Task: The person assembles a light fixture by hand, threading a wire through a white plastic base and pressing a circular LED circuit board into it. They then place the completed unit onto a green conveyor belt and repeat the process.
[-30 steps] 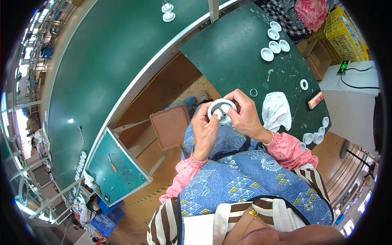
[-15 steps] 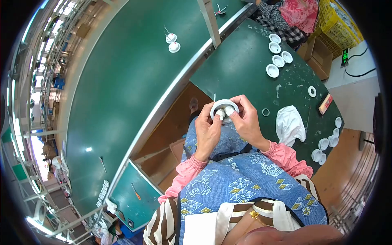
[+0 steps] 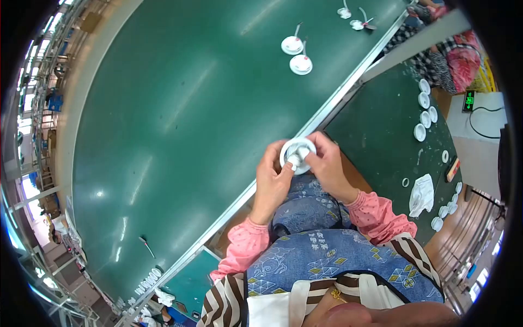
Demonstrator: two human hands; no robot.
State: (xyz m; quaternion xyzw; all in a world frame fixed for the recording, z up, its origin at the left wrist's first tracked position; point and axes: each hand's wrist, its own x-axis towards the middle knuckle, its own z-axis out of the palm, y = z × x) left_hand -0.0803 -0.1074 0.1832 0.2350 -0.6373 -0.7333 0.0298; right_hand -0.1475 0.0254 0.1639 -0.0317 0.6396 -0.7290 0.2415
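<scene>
Both my hands hold a white round cup-shaped housing with a wide rim [image 3: 297, 141] in front of my lap, close to the metal rail. My left hand [image 3: 272, 180] grips its left side, with the thumb bent into the opening. On the opposite side, my right hand [image 3: 330, 166] has its fingers around the rim and its thumb pressed inside. White coverings wrap both thumb tips. What the thumbs press on inside the housing is hidden.
A metal rail [image 3: 340, 100] edges the green surface [image 3: 180, 136], which bears white round parts with wires [image 3: 301, 65] and a thin tool [image 3: 147, 247]. Rightward, a dark green table holds white cups [image 3: 419, 132], a white cloth [image 3: 421, 195] and rings [image 3: 445, 156]. Another person [image 3: 463, 62] sits beyond.
My view has turned left, so the green surface fills more of it and the side table has shifted right. Both hands keep hold of the housing, which faces me more fully now.
</scene>
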